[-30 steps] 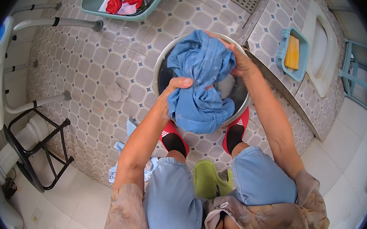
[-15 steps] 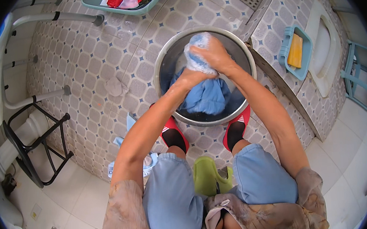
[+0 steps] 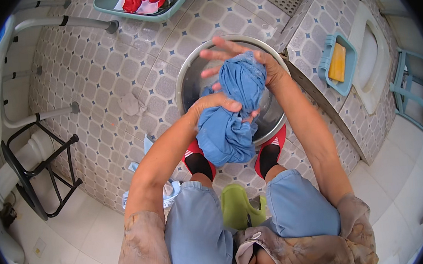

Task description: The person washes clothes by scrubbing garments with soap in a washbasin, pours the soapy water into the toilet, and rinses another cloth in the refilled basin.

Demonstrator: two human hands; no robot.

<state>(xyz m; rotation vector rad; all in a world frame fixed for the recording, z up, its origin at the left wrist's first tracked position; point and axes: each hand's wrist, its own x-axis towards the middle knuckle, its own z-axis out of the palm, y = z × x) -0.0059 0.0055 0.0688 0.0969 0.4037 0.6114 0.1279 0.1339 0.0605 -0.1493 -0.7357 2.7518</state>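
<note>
I find the blue cloth (image 3: 225, 136) held over the round metal basin (image 3: 274, 114), its lower bunch overhanging the near rim; I judge that this catches most drips. The left hand's (image 3: 214, 103) grip is clamped on the gathered middle, thumb uppermost. The right hand's (image 3: 270, 70) is apart, fingers spread behind the upper bunch, apparently supporting it. Fabric: soft, creased, seemingly damp. Basin: smooth, shiny.

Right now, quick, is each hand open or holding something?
Left hand: closed, holding blue cloth.
Right hand: open, spread behind the cloth's upper part.
</note>
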